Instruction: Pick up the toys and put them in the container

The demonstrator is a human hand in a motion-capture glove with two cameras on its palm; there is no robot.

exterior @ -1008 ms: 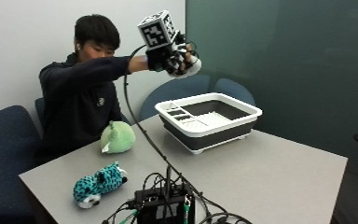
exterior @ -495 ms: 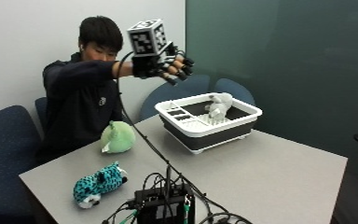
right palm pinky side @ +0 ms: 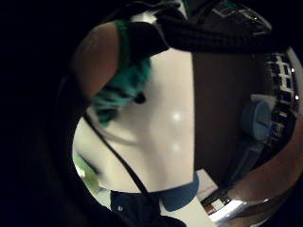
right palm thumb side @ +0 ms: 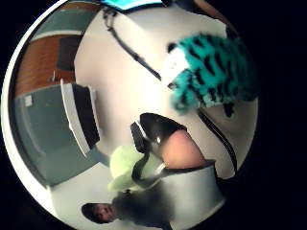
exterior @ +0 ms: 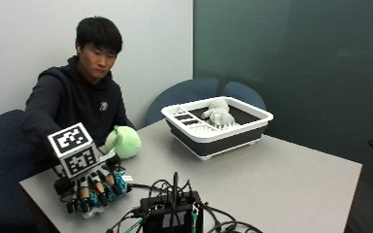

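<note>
My gloved right hand (exterior: 89, 187) is down at the table's near left corner, on top of the teal spotted plush toy (exterior: 98, 200). Its fingers reach over the toy, fairly straight, and the thumb stands apart from it. The thumb side palm view shows the teal toy (right palm thumb side: 211, 72) lying on the white table, close to the palm. Behind the hand sits a light green plush (exterior: 123, 141), in front of the person. The white container (exterior: 235, 131) with dark walls stands mid-table, and a grey-white plush toy (exterior: 217, 115) lies inside it.
A black electronics box (exterior: 170, 216) with several cables sits at the front edge, right of my hand. A cable runs across the table beside the teal toy. Blue chairs stand behind the table. The table's right half is bare.
My hand has dropped from above the container to the teal toy at the near left corner. The grey-white toy, held a second ago, has since lain in the container.
</note>
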